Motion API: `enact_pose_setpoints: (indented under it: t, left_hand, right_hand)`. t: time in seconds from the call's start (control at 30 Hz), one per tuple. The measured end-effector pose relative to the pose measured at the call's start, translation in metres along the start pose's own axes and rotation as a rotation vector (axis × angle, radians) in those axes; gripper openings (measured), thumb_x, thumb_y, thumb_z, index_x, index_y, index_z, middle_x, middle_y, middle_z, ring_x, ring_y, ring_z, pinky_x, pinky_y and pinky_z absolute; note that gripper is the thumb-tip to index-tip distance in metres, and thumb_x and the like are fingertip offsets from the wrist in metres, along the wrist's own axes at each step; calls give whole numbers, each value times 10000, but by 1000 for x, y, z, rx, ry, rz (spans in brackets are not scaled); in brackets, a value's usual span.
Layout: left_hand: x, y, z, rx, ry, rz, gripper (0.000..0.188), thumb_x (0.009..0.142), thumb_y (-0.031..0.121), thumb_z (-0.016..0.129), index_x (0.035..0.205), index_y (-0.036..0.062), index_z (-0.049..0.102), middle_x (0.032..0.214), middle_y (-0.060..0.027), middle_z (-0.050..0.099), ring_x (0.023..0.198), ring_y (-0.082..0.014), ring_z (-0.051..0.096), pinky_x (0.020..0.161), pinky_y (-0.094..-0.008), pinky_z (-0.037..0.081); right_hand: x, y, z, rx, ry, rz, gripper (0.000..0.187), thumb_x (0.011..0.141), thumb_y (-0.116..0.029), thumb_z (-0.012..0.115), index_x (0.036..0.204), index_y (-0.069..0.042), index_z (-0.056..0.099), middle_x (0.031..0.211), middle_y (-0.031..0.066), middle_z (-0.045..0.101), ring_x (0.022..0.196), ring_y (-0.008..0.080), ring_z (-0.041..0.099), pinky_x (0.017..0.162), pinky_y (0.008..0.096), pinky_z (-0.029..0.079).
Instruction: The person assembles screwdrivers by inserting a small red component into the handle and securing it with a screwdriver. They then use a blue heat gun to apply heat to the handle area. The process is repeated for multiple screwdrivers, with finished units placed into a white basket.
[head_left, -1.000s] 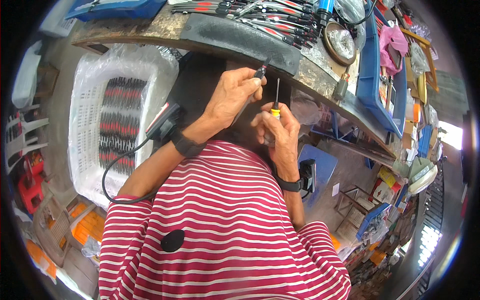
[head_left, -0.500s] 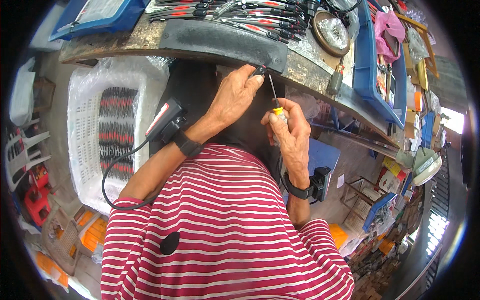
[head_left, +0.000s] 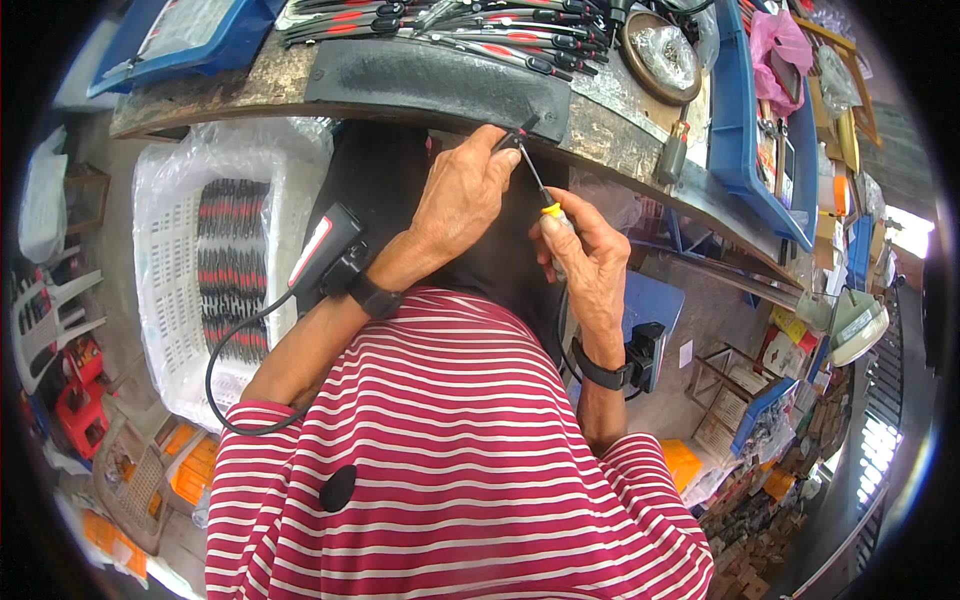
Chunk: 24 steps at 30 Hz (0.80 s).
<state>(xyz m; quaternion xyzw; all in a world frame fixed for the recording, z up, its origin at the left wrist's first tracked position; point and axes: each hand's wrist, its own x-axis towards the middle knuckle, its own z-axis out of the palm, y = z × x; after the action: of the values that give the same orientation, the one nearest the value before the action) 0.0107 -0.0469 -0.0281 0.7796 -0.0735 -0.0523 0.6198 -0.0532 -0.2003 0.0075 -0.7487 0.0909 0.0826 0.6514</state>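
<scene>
At the bench's front edge my left hand (head_left: 462,188) pinches a small black piece (head_left: 511,139) with a bit of red at its end. Its exact kind is not clear, since my fingers cover much of it. My right hand (head_left: 592,248) is closed around the handle of a screwdriver (head_left: 551,209) with a yellow collar and a thin metal shaft. The screwdriver's tip meets the black piece or lies right beside it. A black pad (head_left: 440,90) covers the bench edge just beyond my left hand.
Several black-and-red handled tools (head_left: 500,47) lie piled on the bench (head_left: 215,98). A round dish (head_left: 662,58), another screwdriver (head_left: 673,152) and a blue tray (head_left: 735,140) are to the right. At left stands a white plastic-lined basket (head_left: 165,270) with rows of similar tools.
The screwdriver's tip has swung left onto or against the black piece. More of that piece now shows beyond my left fingertips, pointing up and right.
</scene>
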Motion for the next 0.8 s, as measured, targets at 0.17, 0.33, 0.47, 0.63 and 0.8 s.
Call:
enact_pose_setpoints:
  t: [0.17, 0.33, 0.47, 0.63, 0.8]
  left_hand:
    - [1, -2, 2, 89, 31, 29, 235, 890, 168, 522, 1008, -35, 538, 707, -252, 597, 704, -415, 601, 612, -464, 445]
    - [1, -1, 2, 170, 45, 56, 226, 880, 166, 534, 1009, -20, 537, 666, -249, 592, 661, -418, 600, 591, -479, 458]
    - [1, -1, 3, 206, 56, 71, 228, 877, 163, 540, 1014, -19, 534, 660, -245, 593, 653, -412, 603, 584, -470, 464]
    - [0, 1, 3, 229, 63, 77, 220, 874, 151, 543, 1004, -26, 532, 658, -243, 594, 645, -406, 605, 574, -460, 467]
    - [0, 0, 4, 262, 73, 106, 219, 875, 151, 545, 1002, -27, 527, 661, -240, 593, 638, -401, 606, 557, -451, 469]
  right_hand:
    - [1, 1, -1, 9, -2, 6, 323, 892, -178, 602, 1156, 7, 581, 787, 65, 621, 595, 81, 537, 445, 184, 399]
    - [2, -1, -2, 51, 0, 12, 314, 895, -163, 592, 1153, 15, 579, 774, 76, 619, 583, 82, 536, 429, 180, 389]
    - [3, -1, -2, 66, -6, 16, 311, 896, -158, 589, 1154, 15, 580, 765, 78, 617, 575, 81, 534, 426, 180, 387]
    - [3, 0, -3, 45, -13, 8, 308, 897, -156, 589, 1150, 18, 580, 761, 80, 616, 567, 79, 530, 420, 178, 381]
    - [3, 0, -4, 47, -28, 24, 305, 898, -166, 593, 1152, 2, 580, 754, 45, 611, 579, 59, 528, 445, 179, 395]
